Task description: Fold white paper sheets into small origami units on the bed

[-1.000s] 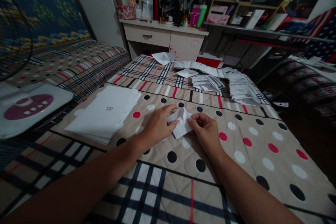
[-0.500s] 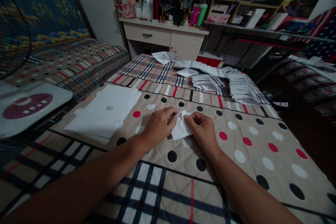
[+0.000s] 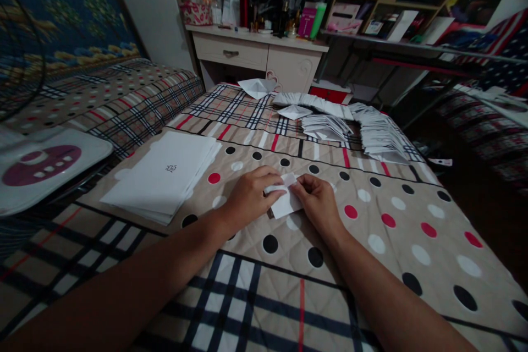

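Observation:
A small folded sheet of white paper (image 3: pixel 285 207) is held between my two hands, low over the dotted bedspread. My left hand (image 3: pixel 254 191) pinches its left side between thumb and fingers. On the opposite side, my right hand (image 3: pixel 317 193) grips the paper's edge with thumb and curled forefinger. The upper part of the paper has a raised fold between the thumbs. To the left lies a stack of flat white sheets (image 3: pixel 152 176) with a small dark mark on the top one.
Beyond my hands, folded paper pieces (image 3: pixel 383 135) stand in a long curved row, with a shorter bundle (image 3: pixel 325 127) beside it. Two folded paper boats (image 3: pixel 256 88) lie near the bed's far edge. A white plastic table (image 3: pixel 53 168) stands left; a cluttered dresser (image 3: pixel 231 52) is behind.
The paper's upper flap has shifted between my fingers, and my left thumb and fingers now press around its left fold. Both hands have stayed in nearly the same place.

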`<control>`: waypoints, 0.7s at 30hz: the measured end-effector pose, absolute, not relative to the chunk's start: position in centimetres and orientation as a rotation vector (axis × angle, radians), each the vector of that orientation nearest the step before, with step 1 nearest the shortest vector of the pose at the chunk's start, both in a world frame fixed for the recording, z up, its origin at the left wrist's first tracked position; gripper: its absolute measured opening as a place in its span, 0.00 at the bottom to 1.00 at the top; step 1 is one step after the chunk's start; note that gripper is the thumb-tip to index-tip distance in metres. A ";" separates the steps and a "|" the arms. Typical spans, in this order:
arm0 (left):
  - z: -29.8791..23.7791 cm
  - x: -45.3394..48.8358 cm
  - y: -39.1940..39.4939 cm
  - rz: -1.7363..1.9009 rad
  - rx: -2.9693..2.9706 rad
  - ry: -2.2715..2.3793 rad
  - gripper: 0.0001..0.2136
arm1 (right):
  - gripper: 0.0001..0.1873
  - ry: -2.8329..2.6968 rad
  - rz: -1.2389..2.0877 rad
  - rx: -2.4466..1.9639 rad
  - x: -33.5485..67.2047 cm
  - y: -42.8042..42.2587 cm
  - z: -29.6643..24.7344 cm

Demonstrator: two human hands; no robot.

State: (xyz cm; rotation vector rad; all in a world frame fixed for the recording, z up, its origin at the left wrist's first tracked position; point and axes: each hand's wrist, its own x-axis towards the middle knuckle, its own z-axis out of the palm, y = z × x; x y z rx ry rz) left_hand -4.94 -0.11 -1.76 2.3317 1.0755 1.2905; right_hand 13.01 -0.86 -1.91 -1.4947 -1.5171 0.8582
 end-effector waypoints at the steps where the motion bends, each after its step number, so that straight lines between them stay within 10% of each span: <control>1: -1.9 -5.0 -0.1 1.274 2.325 1.079 0.05 | 0.15 -1.514 0.868 -1.481 13.1 -0.9 -1.9; 13: -1.2 -5.6 0.8 1.024 1.770 1.247 0.23 | 0.11 -1.519 0.923 -1.449 13.0 -0.9 -2.1; 21: -1.3 -6.9 2.1 0.817 1.770 1.124 0.09 | 0.12 -1.606 0.996 -1.402 13.7 -0.9 -2.5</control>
